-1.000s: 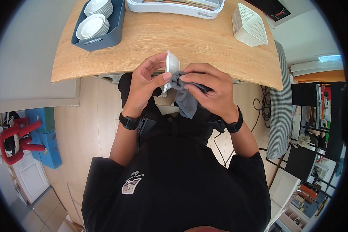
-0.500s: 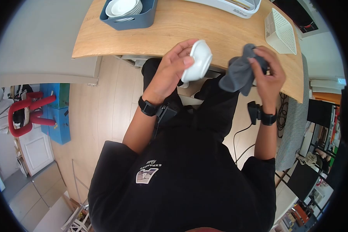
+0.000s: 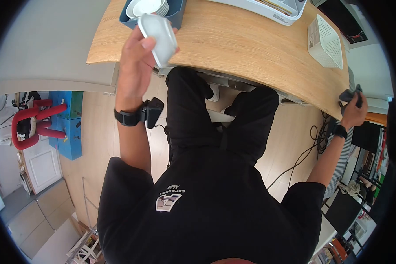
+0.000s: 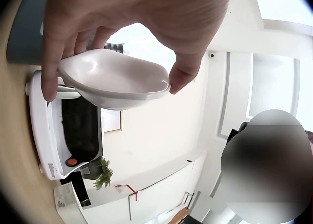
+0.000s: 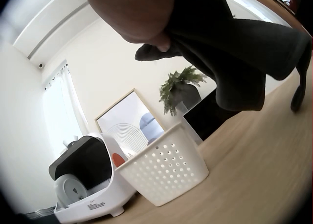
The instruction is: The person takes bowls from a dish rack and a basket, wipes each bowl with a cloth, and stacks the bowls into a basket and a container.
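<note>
My left hand (image 3: 134, 61) grips a small white bowl (image 3: 160, 39) near the table's left front edge. In the left wrist view the bowl (image 4: 117, 77) is pinched across its rim, thumb on one end and fingers on the other, with its hollow visible. Off at the table's right end, my right hand (image 3: 355, 113) holds a dark grey cloth (image 3: 348, 96). Folds of this cloth (image 5: 234, 58) hang from the fingers in the right wrist view, above the wooden tabletop. Just beyond the held bowl stands a blue-grey bin (image 3: 177, 15) with stacked white bowls (image 3: 149, 6) inside.
A white perforated basket (image 3: 325, 48) stands at the right of the wooden table (image 3: 246, 44). At the back is a white dish box (image 5: 105, 207) with a dark lid and a plate in it. Black cables (image 3: 312, 136) lie on the floor at right.
The hands have parted from the front middle. My left hand has carried the bowl left toward the bin; my right hand has taken the cloth far right, past the basket.
</note>
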Motion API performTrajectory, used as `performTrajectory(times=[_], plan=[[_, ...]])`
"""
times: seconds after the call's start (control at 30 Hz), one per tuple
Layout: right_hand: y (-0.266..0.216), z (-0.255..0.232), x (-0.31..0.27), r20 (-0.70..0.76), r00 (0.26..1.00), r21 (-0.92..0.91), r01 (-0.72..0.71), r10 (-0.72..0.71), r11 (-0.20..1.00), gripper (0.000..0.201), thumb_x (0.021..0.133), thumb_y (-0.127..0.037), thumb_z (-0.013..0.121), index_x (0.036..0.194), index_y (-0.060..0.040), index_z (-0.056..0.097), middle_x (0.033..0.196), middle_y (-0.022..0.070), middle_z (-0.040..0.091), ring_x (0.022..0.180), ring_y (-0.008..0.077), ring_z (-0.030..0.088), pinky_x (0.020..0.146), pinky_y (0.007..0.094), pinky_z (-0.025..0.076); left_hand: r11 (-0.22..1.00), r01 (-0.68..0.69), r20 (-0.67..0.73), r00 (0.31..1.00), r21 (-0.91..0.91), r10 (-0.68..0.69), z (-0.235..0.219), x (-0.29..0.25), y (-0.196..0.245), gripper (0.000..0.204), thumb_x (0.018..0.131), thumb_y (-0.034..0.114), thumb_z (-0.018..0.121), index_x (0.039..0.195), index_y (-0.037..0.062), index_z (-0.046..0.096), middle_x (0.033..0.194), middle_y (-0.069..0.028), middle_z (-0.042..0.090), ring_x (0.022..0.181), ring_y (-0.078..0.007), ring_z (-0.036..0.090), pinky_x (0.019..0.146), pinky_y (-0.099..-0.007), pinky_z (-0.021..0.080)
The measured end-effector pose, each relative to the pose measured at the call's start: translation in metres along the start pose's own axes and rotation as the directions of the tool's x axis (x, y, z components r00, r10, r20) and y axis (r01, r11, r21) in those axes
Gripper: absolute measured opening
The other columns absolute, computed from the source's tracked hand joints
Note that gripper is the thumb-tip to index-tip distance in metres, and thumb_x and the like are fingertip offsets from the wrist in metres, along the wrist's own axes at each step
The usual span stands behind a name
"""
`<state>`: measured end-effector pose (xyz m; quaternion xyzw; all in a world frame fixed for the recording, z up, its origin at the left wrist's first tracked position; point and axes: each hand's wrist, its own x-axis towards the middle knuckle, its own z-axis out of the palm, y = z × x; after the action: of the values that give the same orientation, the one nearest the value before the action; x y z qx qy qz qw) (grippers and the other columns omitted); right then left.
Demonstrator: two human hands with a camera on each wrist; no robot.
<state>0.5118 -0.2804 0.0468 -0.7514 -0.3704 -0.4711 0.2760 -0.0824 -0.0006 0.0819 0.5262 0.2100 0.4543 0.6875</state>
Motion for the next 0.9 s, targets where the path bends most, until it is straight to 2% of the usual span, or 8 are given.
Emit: performTrajectory(times=[0.13,0.27,0.4,0.47,0.53,0.73,0.8,0.9], plan=[[-0.039,0.03,-0.064,0.283,0.929,0.041,-0.26,0.238,0.965,0.024,0.089,-0.026,0.074,0.11,-0.0165,0.076,0.109,0.0046,0.075,0.102,0.0259,0.07,0.089,0.0362,0.053,0.942,-0.066,-0.17,0.977,0.33,0.128,-0.01,0.027,0.02,0.062,0.097,0.038,0.059,0.141,-0.0037,0.045,0.13,-0.0176,0.06,0.124,-0.0278,0.06,0.099,-0.0452,0.054],[-0.068,0.04,-0.083,0.349,0.909,-0.015,-0.24,0.23,0.971,0.022,0.088,-0.024,0.076,0.109,-0.0167,0.076,0.11,0.0061,0.074,0.099,0.0273,0.071,0.083,0.0368,0.054,0.824,0.024,-0.215,0.969,0.567,0.12,-0.03,0.058,0.035,0.066,0.096,0.039,0.063,0.141,-0.0049,0.045,0.128,-0.0165,0.061,0.121,-0.0245,0.061,0.099,-0.0407,0.052],[-0.067,0.041,-0.087,0.348,0.898,-0.016,-0.28,0.268,0.96,0.023,0.089,-0.022,0.075,0.111,-0.0167,0.074,0.109,0.0053,0.074,0.098,0.0275,0.071,0.082,0.0372,0.054,0.659,-0.004,-0.151,0.972,0.752,0.178,-0.039,0.092,0.048,0.096,0.082,0.05,0.078,0.144,-0.0131,0.041,0.127,-0.0222,0.061,0.115,-0.0279,0.064,0.096,-0.0369,0.051],[-0.075,0.036,-0.09,0.35,0.893,-0.022,-0.294,0.283,0.955,0.023,0.09,-0.022,0.074,0.112,-0.0168,0.074,0.11,0.0051,0.073,0.099,0.0278,0.071,0.083,0.0374,0.054,0.526,0.114,-0.21,0.969,0.843,0.127,-0.039,0.105,0.055,0.101,0.079,0.056,0.078,0.143,-0.0148,0.044,0.126,-0.026,0.062,0.114,-0.0316,0.065,0.093,-0.0371,0.052],[-0.086,0.032,-0.082,0.415,0.832,-0.043,-0.386,0.368,0.922,0.023,0.091,-0.021,0.07,0.113,-0.0142,0.073,0.118,0.0037,0.072,0.111,0.0269,0.067,0.094,0.0371,0.051,0.432,0.133,-0.2,0.973,0.892,0.113,-0.046,0.129,0.058,0.103,0.077,0.059,0.077,0.142,-0.0152,0.045,0.124,-0.0279,0.063,0.113,-0.0332,0.066,0.092,-0.0372,0.053],[-0.086,0.032,-0.088,0.402,0.836,-0.007,-0.405,0.374,0.914,0.023,0.093,-0.021,0.069,0.115,-0.0133,0.072,0.119,0.0041,0.072,0.111,0.026,0.067,0.095,0.0358,0.05,0.123,0.226,-0.243,0.96,0.966,0.142,-0.064,0.202,0.044,0.107,0.067,0.071,0.074,0.128,-0.0158,0.059,0.108,-0.0306,0.07,0.102,-0.0386,0.07,0.088,-0.0408,0.055],[-0.086,0.033,-0.088,0.4,0.827,-0.017,-0.426,0.396,0.905,0.023,0.093,-0.021,0.069,0.115,-0.0133,0.072,0.119,0.004,0.072,0.111,0.026,0.067,0.095,0.0356,0.05,-0.016,0.244,-0.242,0.966,0.97,0.093,-0.07,0.223,0.038,0.103,0.064,0.076,0.072,0.114,-0.0138,0.068,0.104,-0.0306,0.071,0.099,-0.0388,0.071,0.085,-0.042,0.056],[-0.087,0.033,-0.089,0.393,0.827,-0.011,-0.433,0.402,0.901,0.023,0.093,-0.021,0.069,0.115,-0.0133,0.072,0.119,0.0042,0.072,0.111,0.0258,0.067,0.095,0.0353,0.05,-0.104,0.315,-0.319,0.947,0.943,-0.03,-0.064,0.244,0.034,0.108,0.066,0.074,0.072,0.124,-0.0162,0.061,0.118,-0.0324,0.067,0.114,-0.0404,0.066,0.097,-0.0423,0.051]])
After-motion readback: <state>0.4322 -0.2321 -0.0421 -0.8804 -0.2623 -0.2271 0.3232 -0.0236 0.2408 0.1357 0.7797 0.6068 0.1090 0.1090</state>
